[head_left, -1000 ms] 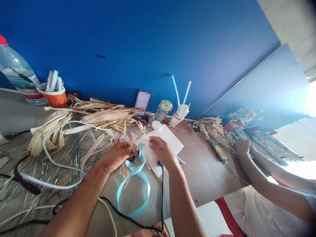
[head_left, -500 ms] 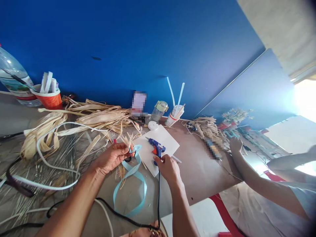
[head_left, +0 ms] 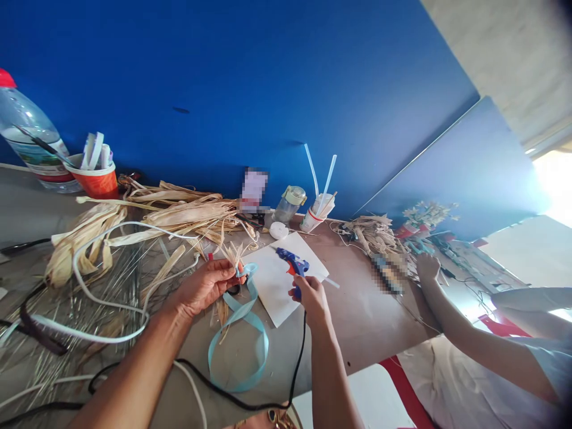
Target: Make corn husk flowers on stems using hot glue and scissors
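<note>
Left hand (head_left: 203, 286) pinches a light blue ribbon (head_left: 241, 333) against dried husk strips (head_left: 233, 255) — right hand (head_left: 310, 298) grips a blue glue gun (head_left: 292, 268) above white paper (head_left: 277, 283).

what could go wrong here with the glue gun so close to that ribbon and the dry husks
The right hand grips the glue gun with its nozzle aimed toward the left hand, which pinches the ribbon; glue might reach the fingers. The black cord trails beside the ribbon loop and may snag it. Dry husks lie nearby.
</note>
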`<act>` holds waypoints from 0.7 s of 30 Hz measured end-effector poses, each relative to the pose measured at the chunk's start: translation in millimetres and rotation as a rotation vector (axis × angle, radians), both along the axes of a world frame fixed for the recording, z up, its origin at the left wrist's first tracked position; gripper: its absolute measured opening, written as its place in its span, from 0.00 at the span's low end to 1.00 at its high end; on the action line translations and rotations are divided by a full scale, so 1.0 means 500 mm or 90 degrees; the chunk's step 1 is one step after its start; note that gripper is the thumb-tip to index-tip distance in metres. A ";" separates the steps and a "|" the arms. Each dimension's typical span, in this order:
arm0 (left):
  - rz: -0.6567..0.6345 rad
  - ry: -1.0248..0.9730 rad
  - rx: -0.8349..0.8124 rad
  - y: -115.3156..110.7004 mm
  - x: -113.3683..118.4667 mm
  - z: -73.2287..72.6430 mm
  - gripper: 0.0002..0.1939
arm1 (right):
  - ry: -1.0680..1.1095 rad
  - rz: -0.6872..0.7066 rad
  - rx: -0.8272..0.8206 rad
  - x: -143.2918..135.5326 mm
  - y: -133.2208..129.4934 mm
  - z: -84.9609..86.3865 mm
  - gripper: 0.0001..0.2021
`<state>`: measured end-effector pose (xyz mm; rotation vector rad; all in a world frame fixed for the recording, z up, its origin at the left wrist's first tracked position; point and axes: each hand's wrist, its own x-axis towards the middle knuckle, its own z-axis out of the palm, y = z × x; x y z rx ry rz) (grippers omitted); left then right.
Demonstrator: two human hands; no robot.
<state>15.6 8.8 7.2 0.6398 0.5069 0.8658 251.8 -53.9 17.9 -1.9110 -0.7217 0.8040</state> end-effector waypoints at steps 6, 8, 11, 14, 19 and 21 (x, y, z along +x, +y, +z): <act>0.002 0.011 -0.015 0.003 -0.001 -0.002 0.08 | 0.411 -0.079 0.282 0.015 -0.008 0.025 0.17; 0.009 0.014 -0.028 0.003 -0.002 -0.001 0.08 | 0.517 -0.041 0.308 0.019 -0.008 0.038 0.16; 0.008 0.017 -0.039 0.003 -0.003 0.002 0.10 | 0.643 0.043 0.299 0.020 -0.005 0.053 0.14; 0.011 0.016 -0.050 0.003 -0.005 0.006 0.10 | 0.680 0.091 0.293 0.011 0.000 0.059 0.13; 0.025 0.018 -0.035 0.002 -0.003 0.008 0.07 | 0.580 0.169 0.393 -0.011 0.013 0.079 0.15; 0.026 0.024 -0.016 0.003 -0.003 0.003 0.05 | 0.555 0.234 0.395 -0.018 0.018 0.092 0.18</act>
